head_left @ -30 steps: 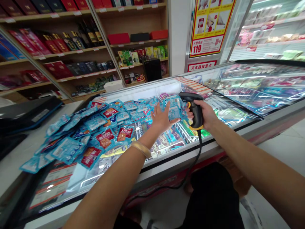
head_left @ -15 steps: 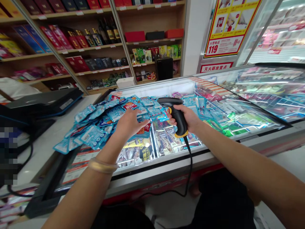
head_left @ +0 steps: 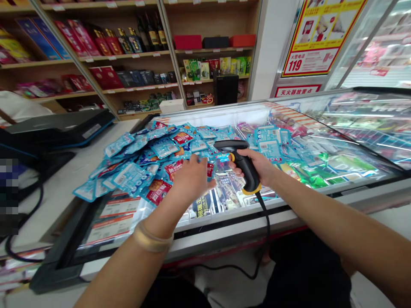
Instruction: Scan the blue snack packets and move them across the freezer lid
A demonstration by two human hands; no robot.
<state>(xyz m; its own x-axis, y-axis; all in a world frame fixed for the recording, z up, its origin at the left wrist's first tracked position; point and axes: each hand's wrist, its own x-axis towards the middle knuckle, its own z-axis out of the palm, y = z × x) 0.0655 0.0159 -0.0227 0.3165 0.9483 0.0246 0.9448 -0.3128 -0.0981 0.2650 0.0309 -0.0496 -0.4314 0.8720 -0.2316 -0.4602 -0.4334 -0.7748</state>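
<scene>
My right hand (head_left: 263, 167) grips a black barcode scanner (head_left: 238, 155) with yellow trim, its head pointing left over the glass. A black cable (head_left: 266, 233) hangs down from its handle. My left hand (head_left: 192, 179) lies palm down on the right edge of a big pile of blue and red snack packets (head_left: 144, 156), fingertips on a red packet (head_left: 210, 168). Whether those fingers grip a packet stays hidden. A smaller batch of blue packets (head_left: 269, 140) lies to the right of the scanner.
The packets rest on the sliding glass lid of a chest freezer (head_left: 324, 171) filled with frozen goods. A white counter (head_left: 61, 184) with a black till (head_left: 61, 128) stands at left, a person's white sleeve (head_left: 16, 109) behind it. Stocked wooden shelves (head_left: 135, 55) line the back.
My left hand has left the scanner, where it held a blue packet, and has come down left onto the pile. The scanner hand has dropped slightly. My view has shifted left.
</scene>
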